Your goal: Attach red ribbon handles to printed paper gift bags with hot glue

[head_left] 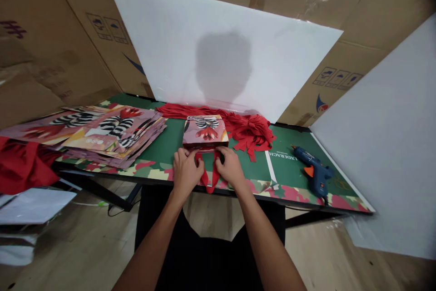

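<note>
A small printed paper bag [205,132] with zebra and red flower art lies flat on the green table [289,164]. My left hand [185,170] and my right hand [230,166] rest at its near edge, fingers curled and pressing on the bag's opening. A red ribbon handle [208,176] loops down between both hands toward the table's front edge. Both hands touch the ribbon ends where they meet the bag.
A stack of flat printed bags [112,134] lies at the left. A heap of red ribbons [250,130] sits behind the bag. A blue glue gun [313,170] lies at the right. Red cloth [20,166] hangs far left. White boards [218,50] and cardboard boxes stand behind.
</note>
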A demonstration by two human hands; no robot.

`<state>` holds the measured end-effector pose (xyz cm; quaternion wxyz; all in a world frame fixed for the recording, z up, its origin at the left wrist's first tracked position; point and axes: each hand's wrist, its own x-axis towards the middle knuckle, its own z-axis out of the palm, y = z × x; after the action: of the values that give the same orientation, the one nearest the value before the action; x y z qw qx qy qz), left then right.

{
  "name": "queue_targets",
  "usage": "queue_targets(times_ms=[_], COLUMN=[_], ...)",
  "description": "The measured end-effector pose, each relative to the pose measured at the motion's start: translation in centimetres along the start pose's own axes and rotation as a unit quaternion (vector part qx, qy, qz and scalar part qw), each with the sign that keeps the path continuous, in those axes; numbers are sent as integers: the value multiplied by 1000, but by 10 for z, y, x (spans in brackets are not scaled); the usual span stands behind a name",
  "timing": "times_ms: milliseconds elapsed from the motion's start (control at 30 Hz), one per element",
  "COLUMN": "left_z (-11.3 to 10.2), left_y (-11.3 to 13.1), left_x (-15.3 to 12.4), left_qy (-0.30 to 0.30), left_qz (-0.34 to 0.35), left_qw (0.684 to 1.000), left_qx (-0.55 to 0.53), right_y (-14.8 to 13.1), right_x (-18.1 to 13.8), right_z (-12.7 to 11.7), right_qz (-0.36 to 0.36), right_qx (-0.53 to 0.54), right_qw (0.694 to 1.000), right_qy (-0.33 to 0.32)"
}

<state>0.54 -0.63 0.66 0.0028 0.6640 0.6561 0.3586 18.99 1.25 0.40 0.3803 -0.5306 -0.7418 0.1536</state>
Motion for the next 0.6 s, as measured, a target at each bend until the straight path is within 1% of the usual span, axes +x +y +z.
queue_targets(times_ms=[167,333,433,600], left_z=[1,2,2,5], left_y=[0,-8,-8,-2], left_x=[-2,1,2,-1], left_qy=[-8,-37,-43,-45], left_qz=[-8,34,49,38], left_qw=[1000,999,997,998], left_qx=[14,-22,-34,-34], right_y=[1,0,-2,-3], right_x=[0,-3,-4,-3], right_z=[2,-3,-3,0], right_qz=[-3,-18,-27,-18], right_qx=[-2,10,7,-14], right_qw=[1000,1000,1000,1000], right_qy=[2,8,5,-7])
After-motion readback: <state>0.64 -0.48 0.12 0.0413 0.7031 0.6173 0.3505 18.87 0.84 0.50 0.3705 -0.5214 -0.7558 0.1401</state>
